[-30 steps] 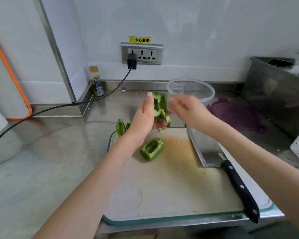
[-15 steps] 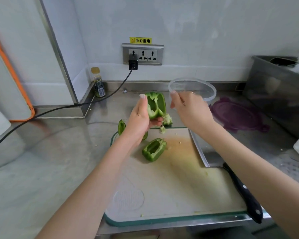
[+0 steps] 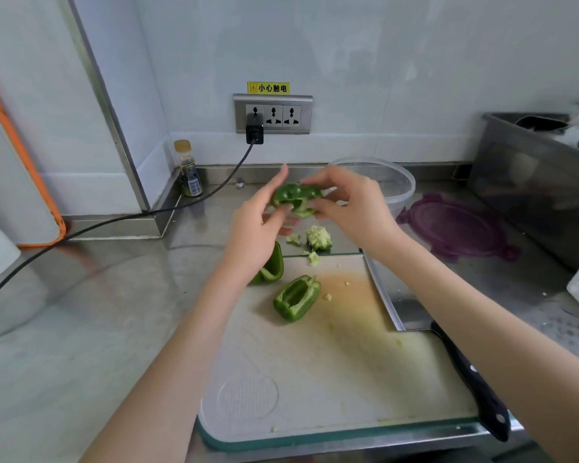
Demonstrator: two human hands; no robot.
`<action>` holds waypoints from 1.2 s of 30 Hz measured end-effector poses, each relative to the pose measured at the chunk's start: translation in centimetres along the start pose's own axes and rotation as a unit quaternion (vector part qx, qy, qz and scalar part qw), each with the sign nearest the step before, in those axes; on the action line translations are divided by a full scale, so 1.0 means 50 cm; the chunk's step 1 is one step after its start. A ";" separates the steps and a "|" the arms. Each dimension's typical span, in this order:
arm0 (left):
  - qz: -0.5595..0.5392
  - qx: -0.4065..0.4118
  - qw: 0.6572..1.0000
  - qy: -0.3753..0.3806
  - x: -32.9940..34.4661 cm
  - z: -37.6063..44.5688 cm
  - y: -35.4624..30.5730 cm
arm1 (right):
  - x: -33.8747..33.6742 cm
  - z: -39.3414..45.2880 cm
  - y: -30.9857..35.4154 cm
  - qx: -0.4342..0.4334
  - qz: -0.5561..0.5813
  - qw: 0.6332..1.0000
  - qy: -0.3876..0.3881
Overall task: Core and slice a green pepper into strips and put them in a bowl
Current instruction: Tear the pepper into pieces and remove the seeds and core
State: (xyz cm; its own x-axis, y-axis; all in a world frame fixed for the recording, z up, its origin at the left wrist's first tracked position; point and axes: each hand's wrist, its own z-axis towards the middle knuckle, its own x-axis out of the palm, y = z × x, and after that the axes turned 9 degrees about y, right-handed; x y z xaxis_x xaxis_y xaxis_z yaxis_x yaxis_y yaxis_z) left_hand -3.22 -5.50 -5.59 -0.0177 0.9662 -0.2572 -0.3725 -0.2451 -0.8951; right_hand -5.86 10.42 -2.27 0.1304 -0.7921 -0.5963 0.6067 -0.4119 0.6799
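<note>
Both hands hold one green pepper piece (image 3: 295,198) in the air above the worktop (image 3: 81,329): left hand (image 3: 258,225) grips its left side, right hand (image 3: 351,208) pinches its right. Another pepper piece (image 3: 296,298) lies on the cutting board (image 3: 315,379), the bowl (image 3: 395,185) just behind.

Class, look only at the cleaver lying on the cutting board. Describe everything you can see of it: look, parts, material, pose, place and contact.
The cleaver has a broad rectangular blade of shiny grey metal and a black handle with pale rivets. It lies flat along the right side of the cutting board, blade towards the wall, handle towards the person and jutting past the board's near edge. No hand touches it; the right forearm passes above part of it.
</note>
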 end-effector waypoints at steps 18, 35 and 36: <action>0.468 0.150 0.869 -0.061 0.028 0.075 0.006 | 0.000 0.005 0.005 0.099 -0.046 0.988 0.105; 0.304 -0.129 0.943 -0.051 -0.038 -0.006 -0.060 | 0.054 -0.111 0.015 0.170 -0.170 0.931 0.275; 0.291 -0.156 0.944 -0.021 -0.041 -0.011 -0.066 | 0.056 -0.112 0.017 0.176 -0.175 0.928 0.278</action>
State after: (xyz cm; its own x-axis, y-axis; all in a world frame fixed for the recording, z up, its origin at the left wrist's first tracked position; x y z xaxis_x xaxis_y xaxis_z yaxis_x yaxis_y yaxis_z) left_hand -1.45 -6.70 -2.31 -0.1744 0.6615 -0.7294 0.0025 -0.7405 -0.6721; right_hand -0.59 10.38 -5.77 0.4181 -0.2671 -0.8682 0.4073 -0.7992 0.4420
